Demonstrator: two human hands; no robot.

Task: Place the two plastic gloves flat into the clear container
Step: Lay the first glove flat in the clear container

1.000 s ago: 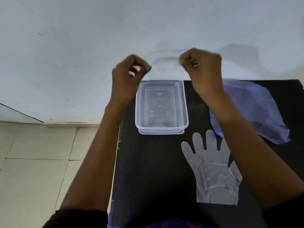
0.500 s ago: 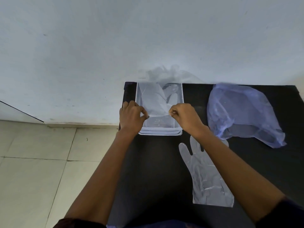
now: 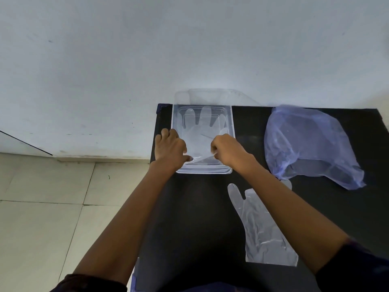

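Inside the clear rectangular plastic container (image 3: pixel 230 123) | I see my left hand (image 3: pixel 171 149) and right hand (image 3: pixel 228 151) each with grip pinched on first thin transparent plastic glove (image 3: pixel 200 133) cuff | second thin transparent plastic glove (image 3: pixel 263 226) flat on black surface (image 3: pixel 189 207) | film looks light, limp, clingy; best taken at cuff corners.

Container (image 3: pixel 233 123) clear glossy plastic; gloves (image 3: pixel 265 232) thin crinkled translucent film; bag (image 3: pixel 305 140) bluish plastic; table (image 3: pixel 189 218) matt black

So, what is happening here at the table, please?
A person is laying a clear plastic glove into the clear container on the black table. The left hand and the right hand both pinch its cuff end at the container's near side. The second glove lies flat on the table, partly under the right forearm. A blue plastic bag sits to the right.
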